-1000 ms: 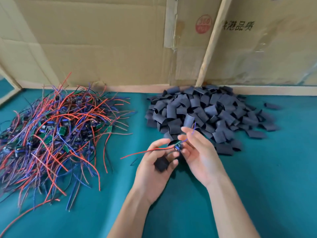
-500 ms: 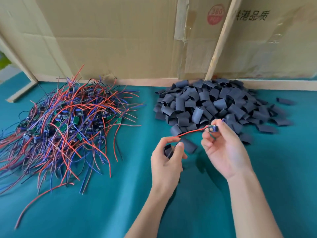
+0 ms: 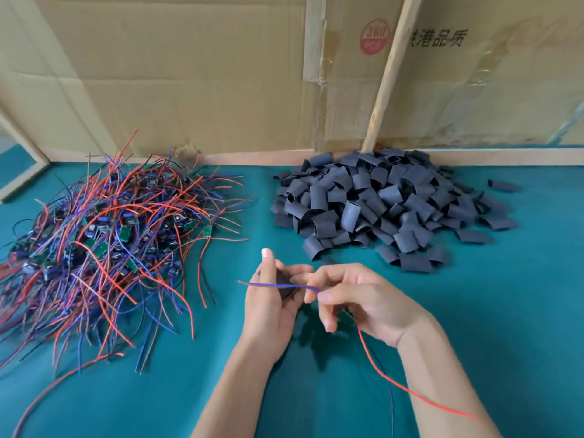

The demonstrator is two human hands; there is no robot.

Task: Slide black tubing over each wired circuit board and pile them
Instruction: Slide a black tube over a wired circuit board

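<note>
We work on a teal table (image 3: 474, 311) backed by cardboard sheets (image 3: 189, 74) along its far edge. Toward the far left lies the big tangle of wired boards (image 3: 110, 241), red, blue and black leads crossing over small green boards; toward the far right sits the heap of black tubing pieces (image 3: 385, 207). Near the front edge, at the middle, our left hand (image 3: 271, 301) curls its fingers round one black tube piece (image 3: 288, 287), thumb raised. Our right hand (image 3: 363, 295) pinches a blue wire (image 3: 271, 284) between thumb and forefinger, and the small green board (image 3: 346, 317) sits tucked under its lower fingers, largely hidden; a red wire (image 3: 395, 380) trails from it toward the front right edge. We judge we are threading the blue lead toward or through the tube, the board not yet covered. Next we must feed the leads fully through and draw the tube over the board, keeping the opening round.
</note>
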